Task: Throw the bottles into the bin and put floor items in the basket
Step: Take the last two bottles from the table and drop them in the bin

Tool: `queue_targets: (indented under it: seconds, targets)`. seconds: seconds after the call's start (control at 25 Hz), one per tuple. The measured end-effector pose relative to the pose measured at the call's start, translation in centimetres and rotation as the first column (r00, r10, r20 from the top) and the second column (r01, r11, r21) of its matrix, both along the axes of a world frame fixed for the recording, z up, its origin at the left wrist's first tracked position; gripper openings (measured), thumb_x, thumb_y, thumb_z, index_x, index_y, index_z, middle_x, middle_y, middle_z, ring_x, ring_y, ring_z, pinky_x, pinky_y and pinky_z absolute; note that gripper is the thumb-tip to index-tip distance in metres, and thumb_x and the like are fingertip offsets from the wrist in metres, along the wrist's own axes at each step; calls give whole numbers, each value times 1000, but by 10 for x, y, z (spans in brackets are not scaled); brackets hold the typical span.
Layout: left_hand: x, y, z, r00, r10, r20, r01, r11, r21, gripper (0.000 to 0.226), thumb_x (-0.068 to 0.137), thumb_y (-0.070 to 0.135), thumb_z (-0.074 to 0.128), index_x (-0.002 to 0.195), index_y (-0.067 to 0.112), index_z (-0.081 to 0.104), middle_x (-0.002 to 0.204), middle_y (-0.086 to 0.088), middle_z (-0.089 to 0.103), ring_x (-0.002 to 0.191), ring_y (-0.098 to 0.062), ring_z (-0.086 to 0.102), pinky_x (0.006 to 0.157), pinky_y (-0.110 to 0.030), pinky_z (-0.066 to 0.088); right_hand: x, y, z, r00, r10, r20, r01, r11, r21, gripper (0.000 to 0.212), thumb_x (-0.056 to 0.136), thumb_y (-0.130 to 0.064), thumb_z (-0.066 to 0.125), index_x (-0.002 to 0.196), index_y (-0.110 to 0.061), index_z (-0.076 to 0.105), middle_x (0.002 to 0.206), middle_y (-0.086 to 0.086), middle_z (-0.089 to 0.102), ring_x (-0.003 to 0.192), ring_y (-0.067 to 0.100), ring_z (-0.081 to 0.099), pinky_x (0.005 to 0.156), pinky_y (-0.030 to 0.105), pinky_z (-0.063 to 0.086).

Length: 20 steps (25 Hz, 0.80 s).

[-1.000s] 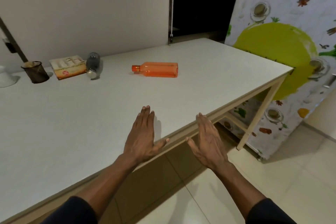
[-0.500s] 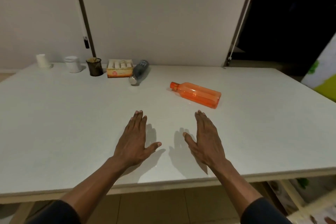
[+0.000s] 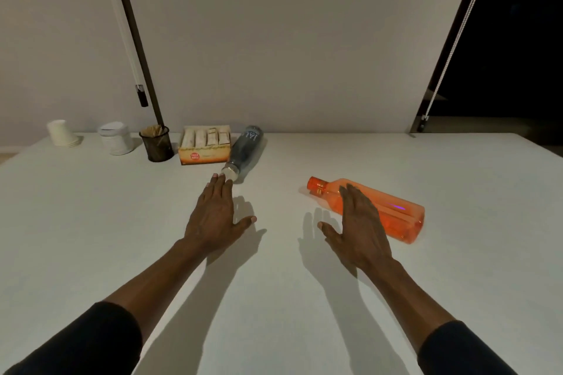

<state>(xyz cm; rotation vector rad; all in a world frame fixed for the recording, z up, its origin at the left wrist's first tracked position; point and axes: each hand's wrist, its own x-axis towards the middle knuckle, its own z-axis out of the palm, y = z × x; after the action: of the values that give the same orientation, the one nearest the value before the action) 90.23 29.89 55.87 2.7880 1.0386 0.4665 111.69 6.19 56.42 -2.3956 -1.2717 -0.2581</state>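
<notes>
Pale and plain, the wall is backing a wide white worktop (image 3: pixel 91 222), and both bottles are lying on their sides on it. Your left hand (image 3: pixel 213 216) is hovering flat, fingers straight and holding nothing, its tips just beside the pale cap of the dark bottle (image 3: pixel 245 149). Your right hand (image 3: pixel 359 228) is spread, equally empty, over the neck end of the orange bottle (image 3: pixel 402 213); whether it is touching is not showing. You are probably setting up the pickup, so wrap each hand round a bottle's body, not its cap, since the round dark one is likely to roll under a flat push. A snack box (image 3: pixel 204 149), mesh cup (image 3: pixel 157 144), white tub (image 3: pixel 115 138) and paper cups (image 3: pixel 61 132) are sitting by the wall. No bin or basket is showing.
</notes>
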Motion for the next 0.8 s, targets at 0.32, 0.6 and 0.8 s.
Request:
queue_targets:
  seconds: [0.32,0.6,0.8]
  targets:
    - [95,120,28,992,127,20,-126,989,-72,86,88,52,80,147,0,44,143,-22,56,128,-40,56,103,-51,52,76,64,7,984,-121,132,154,949,-275,92,83,-55,65,157,-14,28,156,18,38,146,37,33,120,50,25]
    - [127,147,1,954,291,-75,-300,920,-251,64,90,38,80,134,5,48,126,-15,65,111,-38,68,94,-49,59,107,60,-14,965,-193,179,243,914,-324,86,75,-62,60,145,-15,41,127,13,62,117,35,59,103,52,41]
    - [113,130,-9,948,313,53,-284,912,-296,48,95,35,76,128,6,54,119,-14,70,97,-30,67,81,-43,59,109,57,-8,971,-181,159,224,922,-316,76,77,-64,62,134,-15,49,110,10,66,99,32,62,85,45,47]
